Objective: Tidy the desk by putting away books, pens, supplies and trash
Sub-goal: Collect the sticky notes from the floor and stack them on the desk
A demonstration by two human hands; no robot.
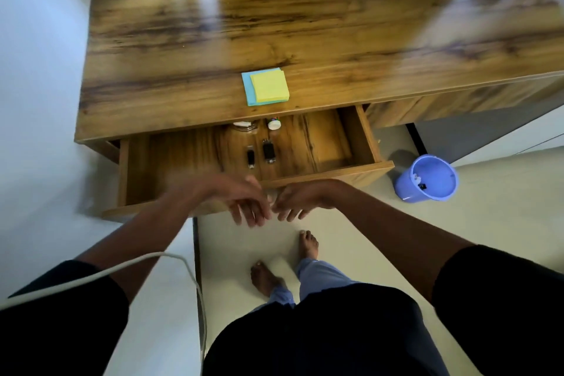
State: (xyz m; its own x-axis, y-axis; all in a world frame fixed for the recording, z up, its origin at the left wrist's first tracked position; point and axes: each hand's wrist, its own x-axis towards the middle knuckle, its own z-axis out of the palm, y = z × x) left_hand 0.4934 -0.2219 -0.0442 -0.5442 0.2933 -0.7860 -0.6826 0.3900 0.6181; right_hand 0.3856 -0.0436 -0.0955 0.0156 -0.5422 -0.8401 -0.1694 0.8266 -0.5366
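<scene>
Hovering loosely open and holding nothing, both hands [268, 204] meet at the drawer [305, 174] front, sticky notes [266, 87] lying beyond.

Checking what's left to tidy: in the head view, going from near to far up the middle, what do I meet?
Person's bare feet → both hands → two black binder clips in the open wooden drawer → white-capped small bottle → yellow sticky-note pad on a blue one.

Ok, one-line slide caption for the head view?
Both hands meet above the open drawer's front edge; sticky notes remain on the desk.
</scene>
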